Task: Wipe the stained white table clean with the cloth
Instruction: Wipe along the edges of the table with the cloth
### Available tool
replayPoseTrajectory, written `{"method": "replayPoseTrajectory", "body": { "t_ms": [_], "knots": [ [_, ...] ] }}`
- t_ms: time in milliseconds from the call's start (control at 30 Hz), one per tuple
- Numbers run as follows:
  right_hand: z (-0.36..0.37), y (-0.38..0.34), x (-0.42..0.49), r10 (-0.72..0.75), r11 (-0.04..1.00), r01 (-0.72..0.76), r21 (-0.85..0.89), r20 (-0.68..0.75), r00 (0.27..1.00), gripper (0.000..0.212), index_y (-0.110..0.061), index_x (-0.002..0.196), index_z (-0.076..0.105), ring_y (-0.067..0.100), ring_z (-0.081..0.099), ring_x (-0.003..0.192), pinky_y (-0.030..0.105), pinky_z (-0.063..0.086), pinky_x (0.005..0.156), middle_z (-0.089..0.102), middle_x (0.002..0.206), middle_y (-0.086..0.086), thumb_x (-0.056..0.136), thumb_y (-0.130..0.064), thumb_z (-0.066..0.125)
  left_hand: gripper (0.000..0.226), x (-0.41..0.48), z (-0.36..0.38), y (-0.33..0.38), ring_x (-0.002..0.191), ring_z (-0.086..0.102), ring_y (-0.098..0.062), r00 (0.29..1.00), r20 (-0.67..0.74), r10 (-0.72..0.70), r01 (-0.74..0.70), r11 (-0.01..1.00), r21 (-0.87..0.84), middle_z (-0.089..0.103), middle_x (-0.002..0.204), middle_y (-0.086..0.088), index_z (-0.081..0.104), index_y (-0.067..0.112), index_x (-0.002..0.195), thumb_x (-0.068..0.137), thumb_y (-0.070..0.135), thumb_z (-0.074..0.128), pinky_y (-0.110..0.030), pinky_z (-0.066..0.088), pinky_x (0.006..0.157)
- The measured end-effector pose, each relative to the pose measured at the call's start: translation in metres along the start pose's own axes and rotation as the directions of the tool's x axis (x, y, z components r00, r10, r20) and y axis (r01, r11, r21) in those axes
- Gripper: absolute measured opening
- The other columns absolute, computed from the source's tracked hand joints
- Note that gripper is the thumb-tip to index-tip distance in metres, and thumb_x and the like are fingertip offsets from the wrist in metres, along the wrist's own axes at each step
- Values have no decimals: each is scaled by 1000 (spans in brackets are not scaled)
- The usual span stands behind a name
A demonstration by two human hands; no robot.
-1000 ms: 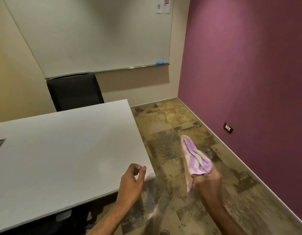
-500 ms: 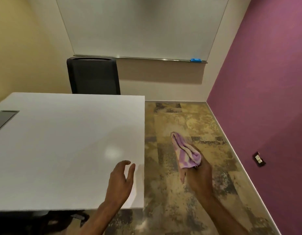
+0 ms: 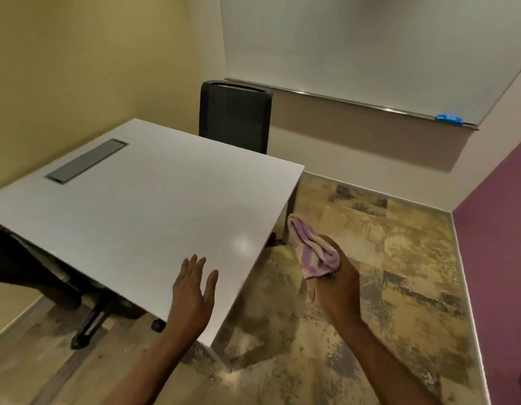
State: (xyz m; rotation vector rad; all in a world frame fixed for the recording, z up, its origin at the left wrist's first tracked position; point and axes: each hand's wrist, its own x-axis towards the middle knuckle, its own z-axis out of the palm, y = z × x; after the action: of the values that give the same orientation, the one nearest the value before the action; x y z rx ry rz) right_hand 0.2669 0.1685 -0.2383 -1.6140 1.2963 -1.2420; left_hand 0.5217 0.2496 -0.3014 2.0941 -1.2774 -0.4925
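Note:
The white table [image 3: 142, 209] fills the left and middle of the view, its near corner pointing toward me. No stain shows on its top from here, only a glare spot. My left hand [image 3: 193, 290] hovers flat over the table's near corner with its fingers apart and nothing in it. My right hand [image 3: 338, 283] is off the table's right edge, above the floor, and grips a bunched purple-and-white striped cloth [image 3: 313, 248] that sticks up out of the fist.
A grey cable hatch [image 3: 86, 160] is set into the table's far left. A black chair [image 3: 235, 115] stands behind the table, and another chair base [image 3: 89, 325] sits under its near left. A whiteboard [image 3: 370, 51] hangs ahead, a purple wall [image 3: 499, 229] at right.
My view has swung left, so the table now lies diagonally. My left hand has uncurled and spread over the near corner. My right hand with the cloth has come closer to the table's right edge.

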Motion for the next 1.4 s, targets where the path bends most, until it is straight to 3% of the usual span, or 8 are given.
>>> {"method": "replayPoseTrajectory", "body": {
  "t_ms": [100, 200, 400, 867, 1033, 1133, 1267, 1400],
  "knots": [
    [-31, 7, 12, -49, 999, 49, 9, 83, 995, 44, -19, 133, 64, -4, 67, 108, 20, 54, 93, 71, 116, -13, 95, 3, 67, 62, -31, 12, 19, 157, 13, -23, 992, -72, -102, 102, 995, 3, 28, 166, -8, 39, 15, 154, 102, 47, 38, -45, 16, 126],
    [-47, 15, 25, -83, 996, 79, 33, 166, 983, 43, -14, 136, 64, 17, 72, 107, 34, 58, 91, 75, 118, 0, 97, 2, 65, 61, -59, 23, 34, 157, 12, -23, 978, -146, -150, 151, 988, 2, 28, 166, -8, 40, 14, 154, 102, 47, 39, -46, 17, 127],
    [-35, 28, 52, -118, 993, 109, 50, 284, 952, 43, -11, 131, 67, 18, 70, 110, 18, 53, 91, 74, 116, 3, 92, 6, 66, 62, -92, 36, 40, 157, 12, -19, 924, -277, -263, 268, 963, -17, 29, 166, -6, 41, 16, 153, 102, 49, 39, -45, 19, 126],
    [45, 36, 134, -188, 981, 171, 88, 627, 756, 35, -10, 127, 66, 20, 71, 102, 28, 58, 84, 74, 104, 0, 95, 4, 63, 61, -59, 73, 39, 157, 8, -16, 748, -417, -516, 489, 854, -179, 27, 167, -4, 39, 17, 155, 103, 50, 38, -48, 19, 127],
    [68, 36, 158, -225, 974, 167, 151, 671, 707, 39, -14, 121, 66, 2, 68, 93, 14, 54, 79, 72, 98, -9, 91, 10, 63, 61, -49, 75, 48, 157, 4, -14, 685, -443, -579, 552, 809, -204, 23, 169, -1, 32, 21, 158, 104, 51, 35, -45, 16, 128],
    [83, 46, 175, -217, 976, 122, 181, 754, 621, 37, -10, 125, 66, 17, 69, 90, 28, 59, 79, 73, 97, -3, 93, 8, 63, 61, -43, 83, 55, 157, 4, -14, 615, -489, -619, 602, 769, -216, 19, 169, -1, 29, 22, 159, 105, 51, 35, -42, 13, 128],
    [100, 59, 197, -249, 968, 99, 232, 812, 528, 42, -15, 128, 66, 8, 69, 92, 8, 51, 74, 73, 99, -9, 93, 9, 62, 64, -35, 104, 76, 157, 3, -13, 500, -556, -664, 662, 707, -249, 17, 169, 0, 23, 19, 160, 105, 50, 34, -42, 13, 128],
    [108, 77, 229, -245, 968, 42, 249, 884, 398, 46, -21, 128, 67, 15, 70, 87, 15, 53, 69, 77, 99, -2, 92, 7, 64, 67, -25, 137, 110, 158, 3, -15, 355, -582, -732, 736, 603, -309, 15, 170, -2, 20, 16, 161, 105, 51, 32, -42, 10, 128]
  ]
}}
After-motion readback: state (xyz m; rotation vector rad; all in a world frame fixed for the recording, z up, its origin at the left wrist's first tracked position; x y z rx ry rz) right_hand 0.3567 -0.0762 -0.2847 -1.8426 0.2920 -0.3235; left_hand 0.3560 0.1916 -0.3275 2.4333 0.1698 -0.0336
